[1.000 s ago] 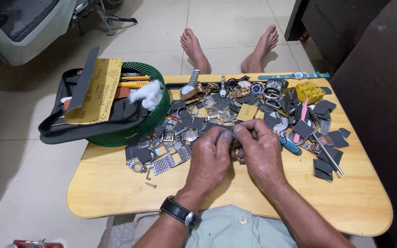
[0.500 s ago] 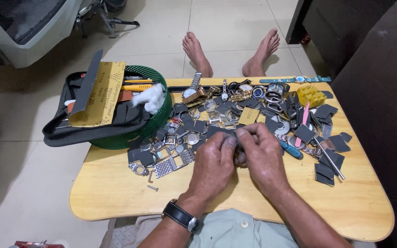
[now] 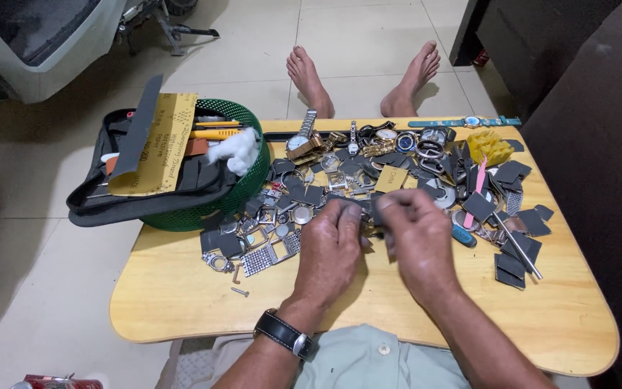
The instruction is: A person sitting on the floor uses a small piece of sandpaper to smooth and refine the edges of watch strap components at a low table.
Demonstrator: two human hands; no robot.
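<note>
My left hand [image 3: 330, 248] and my right hand [image 3: 417, 236] meet over the middle of a small wooden table [image 3: 181, 302]. Their fingertips pinch a small dark part [image 3: 368, 210] between them; what it is I cannot tell. A black wristwatch [image 3: 282, 333] sits on my left wrist. Right behind the hands lies a heap of watch parts [image 3: 368, 169]: cases, metal bands, dark square pieces. A loose screw [image 3: 240, 292] lies to the left of my left hand.
A green basket [image 3: 242, 191] at the table's left back holds a black pouch [image 3: 145, 198], sandpaper sheets [image 3: 156, 144] and white cloth [image 3: 233, 151]. A yellow piece [image 3: 491, 146] and thin metal rod [image 3: 518, 246] lie at the right. My bare feet [image 3: 311, 75] rest on the tiled floor beyond.
Both hands stay together at the table's middle. The fingers have shifted slightly on the small part, and the view has drifted a little.
</note>
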